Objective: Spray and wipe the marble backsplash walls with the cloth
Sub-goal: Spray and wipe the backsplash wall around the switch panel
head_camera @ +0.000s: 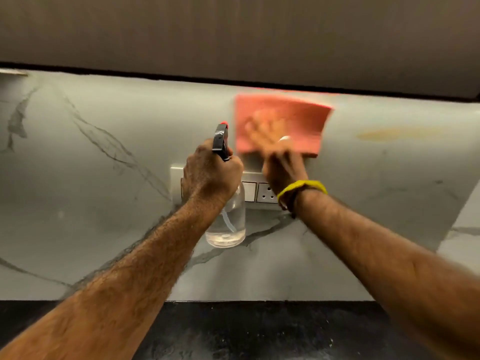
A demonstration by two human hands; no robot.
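We see both arms reaching forward to the marble backsplash point(91, 178), a pale wall with dark grey veins that rises from a black countertop point(259, 333) up to the underside of a dark cabinet point(233, 35).

Our right hand point(275, 149) lies flat against the orange cloth point(280, 120), fingers straight and spread, pressing it onto the marble. The picture is blurred here, so we cannot make out the fingertips sharply. The cloth sits high on the wall, just below the cabinet's lower edge, and it spreads out above and to both sides of the hand, with its lower edge near the heel of the palm. A yellow band point(302, 189) circles the right wrist.

Our left hand point(211, 175) curls round the neck of the spray bottle point(226, 224), gripping it just below the black trigger head with its red nozzle tip. The clear bottle body hangs below the fist, a little liquid showing at its bottom. It is held just to the left of the cloth, close to the wall; we cannot tell whether it touches the marble.

Behind and between the two wrists a white switch and socket plate point(259, 190) is set in the marble, directly under the cloth. To the right of the cloth a faint yellowish smear point(389, 133) marks the wall.
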